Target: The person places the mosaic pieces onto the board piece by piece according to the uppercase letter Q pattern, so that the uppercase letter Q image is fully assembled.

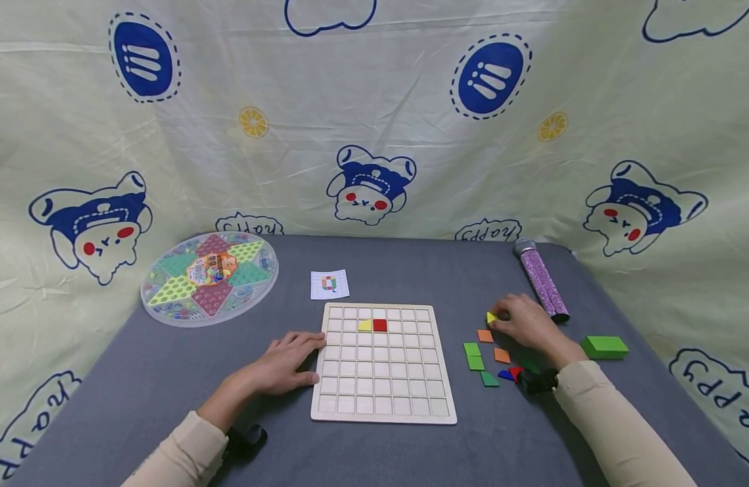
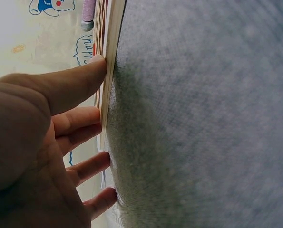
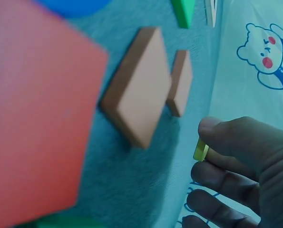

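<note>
Nearest, two pale sleeves (image 1: 182,453) reach in over the grey cloth (image 1: 301,453), each with a black wrist device (image 1: 246,443) by the cuff. Left of the middle, the left hand (image 1: 283,365) lies beside the board (image 1: 383,389), thumb and fingers apart, their tips touching its left edge rather than gripping it. The board lies flat, divided into small squares. In the second row from its far edge, a yellow tile (image 1: 365,325) sits in the third square from the left, with a red tile (image 1: 380,325) in the next square to its right.

Right of the board lie loose pieces: nearest a dark green piece (image 1: 489,379), with a blue piece (image 1: 505,375) and a red piece (image 1: 515,372) just right of it; then two light green pieces (image 1: 475,363) close together, and two orange pieces (image 1: 501,356), one farther away than the other. Farther right is a green block (image 1: 604,348).

Beyond the loose pieces, the right hand (image 1: 523,321) pinches a small yellow piece (image 1: 491,317) between thumb and index finger; whether it touches the cloth I cannot tell. A glittery purple microphone (image 1: 541,281) lies just behind that hand. A patterned card (image 1: 329,285) lies past the board's far edge, a round star-patterned game board (image 1: 210,279) at far left. Behind everything hangs a printed curtain (image 1: 277,176).
</note>
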`<state>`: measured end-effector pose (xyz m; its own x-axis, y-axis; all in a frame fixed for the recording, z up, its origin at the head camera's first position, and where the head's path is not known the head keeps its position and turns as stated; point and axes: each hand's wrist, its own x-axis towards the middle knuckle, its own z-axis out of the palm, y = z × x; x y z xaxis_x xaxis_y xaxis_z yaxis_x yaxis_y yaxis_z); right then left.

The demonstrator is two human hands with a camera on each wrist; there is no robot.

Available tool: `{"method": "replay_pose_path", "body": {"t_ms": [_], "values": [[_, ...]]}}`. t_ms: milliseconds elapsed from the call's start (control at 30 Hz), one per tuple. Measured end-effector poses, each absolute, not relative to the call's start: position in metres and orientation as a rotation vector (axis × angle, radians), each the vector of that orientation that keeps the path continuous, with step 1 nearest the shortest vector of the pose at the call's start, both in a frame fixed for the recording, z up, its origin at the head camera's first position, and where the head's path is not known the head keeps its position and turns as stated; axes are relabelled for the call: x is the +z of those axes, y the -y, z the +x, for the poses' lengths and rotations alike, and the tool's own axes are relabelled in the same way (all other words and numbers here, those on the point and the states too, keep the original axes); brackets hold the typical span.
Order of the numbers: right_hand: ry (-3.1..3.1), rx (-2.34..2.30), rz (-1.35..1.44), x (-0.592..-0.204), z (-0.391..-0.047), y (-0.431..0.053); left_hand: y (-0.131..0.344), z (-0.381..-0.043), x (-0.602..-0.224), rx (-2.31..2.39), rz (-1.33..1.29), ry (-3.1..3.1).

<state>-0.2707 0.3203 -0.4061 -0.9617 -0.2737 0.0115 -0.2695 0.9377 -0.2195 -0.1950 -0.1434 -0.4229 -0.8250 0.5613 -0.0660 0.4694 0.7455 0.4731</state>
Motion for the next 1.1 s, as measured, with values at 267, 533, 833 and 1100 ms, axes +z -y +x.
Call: {"method": "replay_pose_path", "body": {"t_ms": [267,533,833,1100], "values": [[-3.155,-0.352,-0.535,-0.402,-0.263,-0.303,0.143,-0.195,-0.423,0.665,0.81,-2.742],[-3.186,-0.391,-0.605,-0.403,-0.255,-0.276,0.143,-0.195,-0.423,0.662,0.796,-2.739],[-3.175,-0.424,-0.662,-0.402,-0.251,-0.241,0.143,-0.195,-0.422,0.654,0.804,-2.739],[-3.189,-0.429,-0.74,-0.405,-0.25,-0.211,0.143,-0.194,-0.423,0.654,0.843,-2.757]]}}
